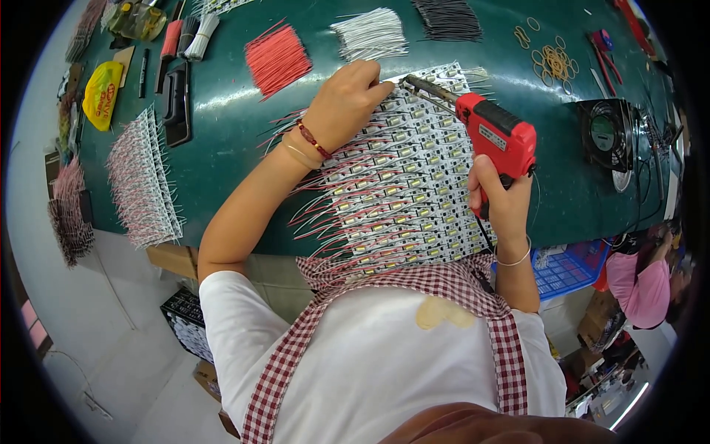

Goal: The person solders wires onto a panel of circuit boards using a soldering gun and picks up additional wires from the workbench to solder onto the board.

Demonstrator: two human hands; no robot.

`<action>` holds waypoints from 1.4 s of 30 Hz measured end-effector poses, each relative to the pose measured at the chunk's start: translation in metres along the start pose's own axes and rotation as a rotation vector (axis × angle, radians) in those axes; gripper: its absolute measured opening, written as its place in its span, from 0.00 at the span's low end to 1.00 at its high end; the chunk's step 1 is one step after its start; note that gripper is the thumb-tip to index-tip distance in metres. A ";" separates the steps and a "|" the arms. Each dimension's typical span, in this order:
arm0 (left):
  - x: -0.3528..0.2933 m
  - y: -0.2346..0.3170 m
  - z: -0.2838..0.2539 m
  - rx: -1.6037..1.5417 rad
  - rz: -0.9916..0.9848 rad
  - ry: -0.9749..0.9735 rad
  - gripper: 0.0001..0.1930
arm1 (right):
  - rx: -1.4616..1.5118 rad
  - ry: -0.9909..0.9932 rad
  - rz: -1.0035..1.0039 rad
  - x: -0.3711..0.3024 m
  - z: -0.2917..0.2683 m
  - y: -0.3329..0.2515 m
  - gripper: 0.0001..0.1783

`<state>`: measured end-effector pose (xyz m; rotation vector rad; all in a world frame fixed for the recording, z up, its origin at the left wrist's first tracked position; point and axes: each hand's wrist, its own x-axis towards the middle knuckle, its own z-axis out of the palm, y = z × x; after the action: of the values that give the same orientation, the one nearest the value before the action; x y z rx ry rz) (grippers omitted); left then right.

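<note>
My right hand (504,200) is wrapped round the grip of a red and black soldering gun (494,129). The gun's thin metal tip reaches left to the far edge of a wide panel of small circuit boards (403,177). Close to that tip, my left hand (351,100) is closed in a pinch over the panel's far left corner. Whatever lies between its fingertips is hidden or too small to name. Rows of yellowish parts cover the panel, and thin red and white wires (314,211) stick out from its left side.
At the back lie bundles of red wires (278,58), white wires (370,34) and black wires (448,19). Rubber bands (555,65) and a black fan (605,132) are on the right. More wired boards (144,177) lie left. A blue basket (566,274) sits beyond the near edge.
</note>
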<state>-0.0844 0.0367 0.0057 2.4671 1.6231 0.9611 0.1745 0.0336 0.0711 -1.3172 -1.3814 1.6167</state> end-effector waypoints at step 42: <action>-0.003 0.013 -0.005 0.014 0.037 -0.033 0.12 | 0.067 0.032 -0.004 -0.017 -0.009 -0.005 0.08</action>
<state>-0.0774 0.0267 0.0130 2.5173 1.5850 0.9109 0.1870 0.0220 0.0815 -1.2948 -1.2995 1.6184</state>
